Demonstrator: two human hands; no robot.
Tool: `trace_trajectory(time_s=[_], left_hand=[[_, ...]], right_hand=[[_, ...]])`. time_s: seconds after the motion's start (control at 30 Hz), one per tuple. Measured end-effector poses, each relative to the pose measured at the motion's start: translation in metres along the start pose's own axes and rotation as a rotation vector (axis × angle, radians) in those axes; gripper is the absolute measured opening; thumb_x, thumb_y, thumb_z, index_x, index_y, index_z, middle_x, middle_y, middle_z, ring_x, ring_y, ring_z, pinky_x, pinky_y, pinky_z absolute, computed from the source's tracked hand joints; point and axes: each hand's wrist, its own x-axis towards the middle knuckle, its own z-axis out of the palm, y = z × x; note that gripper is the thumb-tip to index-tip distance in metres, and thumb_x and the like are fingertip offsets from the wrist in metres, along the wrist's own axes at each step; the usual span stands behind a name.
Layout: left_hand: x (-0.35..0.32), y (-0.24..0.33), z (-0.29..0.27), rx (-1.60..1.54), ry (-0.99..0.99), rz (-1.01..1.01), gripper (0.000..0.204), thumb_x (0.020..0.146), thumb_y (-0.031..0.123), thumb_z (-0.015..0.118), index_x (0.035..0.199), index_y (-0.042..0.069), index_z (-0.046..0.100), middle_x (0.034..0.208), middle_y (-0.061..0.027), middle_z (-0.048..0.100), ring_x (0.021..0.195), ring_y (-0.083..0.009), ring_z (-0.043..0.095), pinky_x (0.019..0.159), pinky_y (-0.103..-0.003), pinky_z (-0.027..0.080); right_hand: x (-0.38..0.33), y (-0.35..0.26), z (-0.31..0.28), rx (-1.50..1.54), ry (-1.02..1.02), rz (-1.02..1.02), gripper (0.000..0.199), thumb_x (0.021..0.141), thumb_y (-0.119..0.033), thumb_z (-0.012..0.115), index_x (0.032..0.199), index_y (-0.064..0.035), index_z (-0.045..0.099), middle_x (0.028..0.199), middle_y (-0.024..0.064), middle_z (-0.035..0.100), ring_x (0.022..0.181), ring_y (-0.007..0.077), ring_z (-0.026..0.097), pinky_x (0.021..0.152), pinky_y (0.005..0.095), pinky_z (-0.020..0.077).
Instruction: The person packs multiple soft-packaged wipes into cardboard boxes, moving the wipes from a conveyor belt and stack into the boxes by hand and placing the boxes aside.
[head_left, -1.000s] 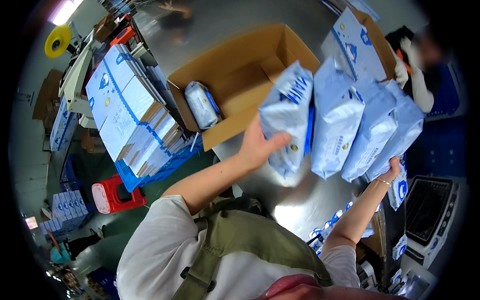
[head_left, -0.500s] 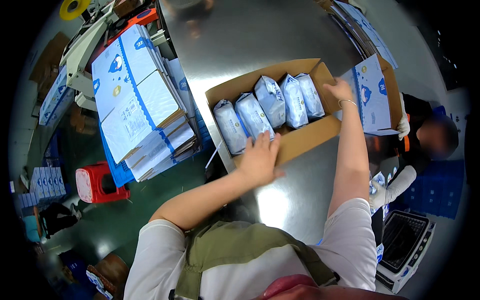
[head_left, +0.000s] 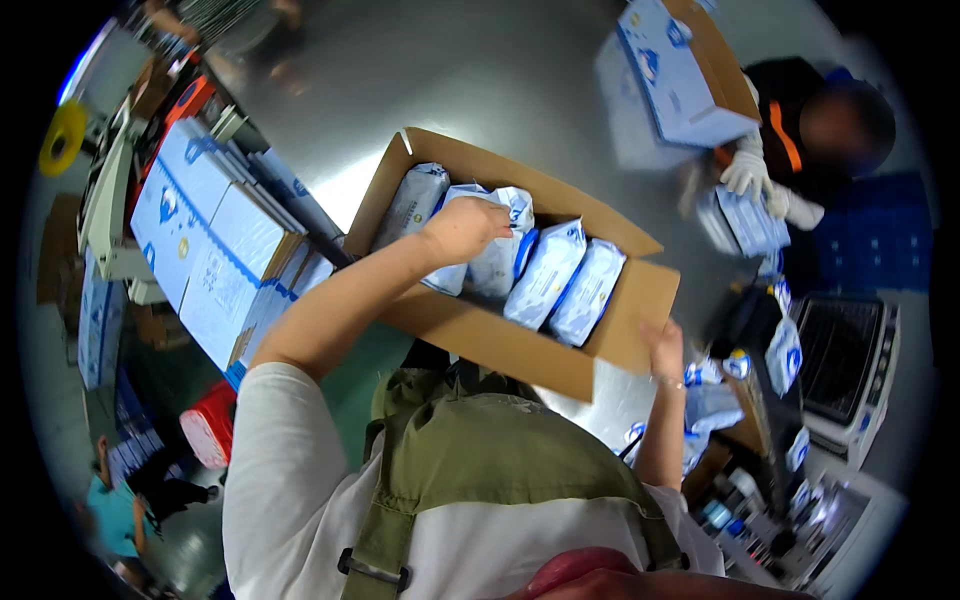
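Observation:
A brown-lined cardboard box (head_left: 480, 350) lies open and askew on the metal table in front of me. Inside stand several white-and-blue soft packs (head_left: 545, 272) in a row. My left hand (head_left: 465, 230) reaches over the box's near wall and rests across the packs in the middle, fingers stretched toward the right; part of those packs is hidden under it. At the box's right end, my right hand (head_left: 665, 350) grips the end flap, thumb on the near face and the other fingers mostly behind it.
To the left are stacked flattened white-and-blue cartons (head_left: 205, 235) and a red stool (head_left: 210, 425). Across the table, a person in white gloves (head_left: 748, 172) handles packs near another open carton (head_left: 690, 85). Loose packs (head_left: 710, 408) lie at right, near a grey-white machine (head_left: 845, 350).
The box has turned clockwise and come nearer to me. My left hand has moved from its near edge onto the middle packs; my right hand has come down along the right end.

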Motion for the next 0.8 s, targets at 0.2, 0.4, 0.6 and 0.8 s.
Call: trace_trajectory(time_s=[0.2,0.4,0.6,0.8], left_hand=[[0.079,0.031,0.075,-0.138,-0.39,0.049,0.021,0.083,0.025,0.055,0.079,0.006,0.064,0.083,-0.0145,0.065,0.081,-0.0348,0.06,0.072,-0.046,0.046],[0.048,0.065,0.115,0.09,-0.158,0.085,0.036,0.082,0.014,0.049,0.117,0.009,0.054,0.111,-0.0145,0.06,0.104,-0.031,0.057,0.093,-0.04,0.042],[-0.125,0.029,-0.123,-0.147,0.653,-0.566,0.032,0.076,0.008,0.065,0.106,0.003,0.058,0.112,-0.0167,0.059,0.108,-0.0347,0.053,0.09,-0.041,0.044],[-0.406,-0.03,-0.151,0.452,0.788,-1.777,0.063,0.069,0.033,0.074,0.115,-0.003,0.051,0.118,-0.0219,0.052,0.11,-0.0374,0.049,0.094,-0.045,0.04]], right_hand=[[-0.118,0.086,0.004,0.828,-0.057,0.422,0.036,0.076,-0.009,0.06,0.11,0.0024,0.057,0.104,0.0112,0.063,0.093,0.0243,0.061,0.083,0.035,0.049],[-0.134,0.093,0.029,0.851,-0.016,0.31,0.042,0.078,-0.007,0.055,0.118,0.0033,0.05,0.111,0.0136,0.059,0.101,0.0259,0.058,0.088,0.037,0.0462],[-0.043,0.018,0.136,0.858,-0.182,0.249,0.045,0.081,-0.004,0.053,0.125,-0.0021,0.046,0.116,0.0102,0.056,0.108,0.0273,0.054,0.093,0.0411,0.0446],[0.121,-0.146,0.347,0.679,-0.667,0.025,0.046,0.089,-0.04,0.056,0.122,-0.0075,0.048,0.12,0.0073,0.054,0.1,0.0184,0.055,0.081,0.0366,0.0472]])
